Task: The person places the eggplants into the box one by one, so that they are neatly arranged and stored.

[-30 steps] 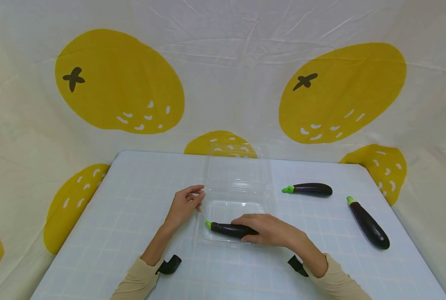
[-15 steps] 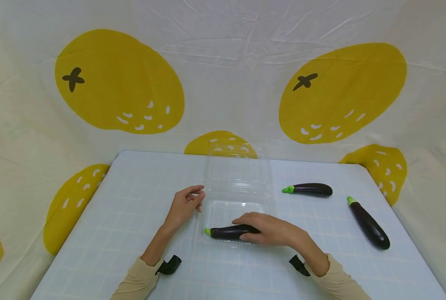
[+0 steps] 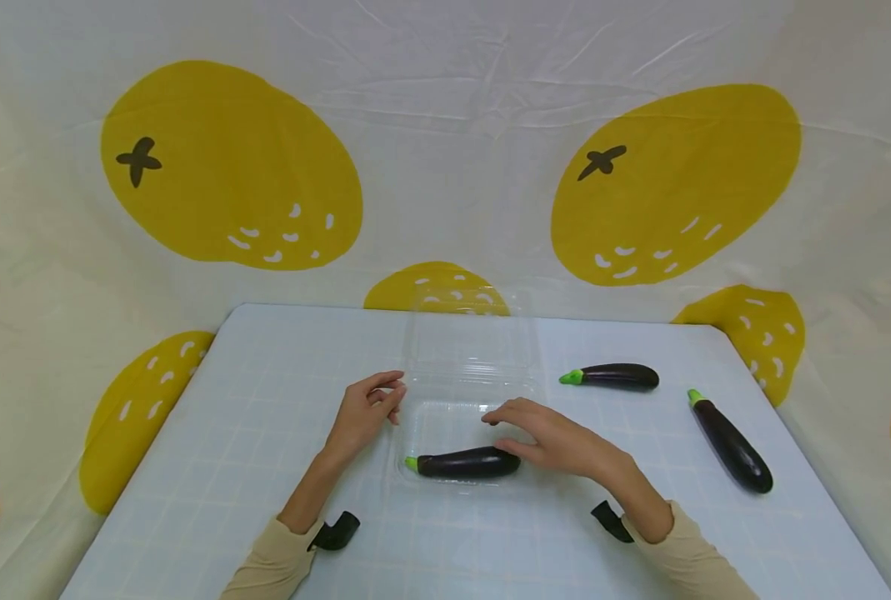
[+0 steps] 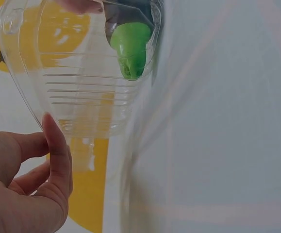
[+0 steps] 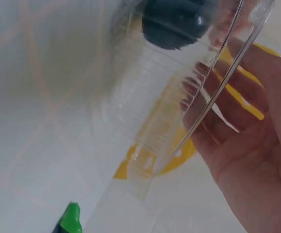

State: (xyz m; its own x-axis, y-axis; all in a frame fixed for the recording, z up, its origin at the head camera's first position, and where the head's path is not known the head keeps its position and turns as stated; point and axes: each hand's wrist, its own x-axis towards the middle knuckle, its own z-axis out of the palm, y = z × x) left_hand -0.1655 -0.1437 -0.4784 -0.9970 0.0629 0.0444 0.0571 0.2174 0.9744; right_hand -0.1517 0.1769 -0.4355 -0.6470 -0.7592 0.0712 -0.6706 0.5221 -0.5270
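Head view: dark eggplant (image 3: pixel 468 462) lying along the near side of a clear container (image 3: pixel 445 425), stem to the left, blunt end to the right. Lid (image 3: pixel 471 342) laid back on the far side. Right hand (image 3: pixel 558 437) over the container's right part, fingers spread moderately wide and gently bent, nothing in them; thumb at the blunt end, contact uncertain from where I stand. Left hand (image 3: pixel 362 417) at the container's left side, fingers loosely bent, narrow gaps. Two more eggplants on the table (image 3: pixel 280 375), to the right: a far eggplant (image 3: pixel 618 377) on its side, and a right-hand eggplant (image 3: pixel 732 446) lying aslant.

Left wrist view: green stem end (image 4: pixel 130 53) seen at the container's wall. One left fingertip (image 4: pixel 48 120) meets the clear rim; no firm grip evident. My judgement: a light touch suffices as a steady; squeezing could flex such thin plastic.

Right wrist view: blunt end (image 5: pixel 174 22) seen through the container. Right fingers apart, partly behind the clear wall; whether any touches the rim I cannot tell. A green stem tip (image 5: pixel 72 217) shows outside the container. Judgement on leaving the eggplant well placed: raise the right hand straight up, thumb clear first, since a sideways drag could roll the smooth body or catch the rim. Keeping it snug to the near side should preserve room on the far side.
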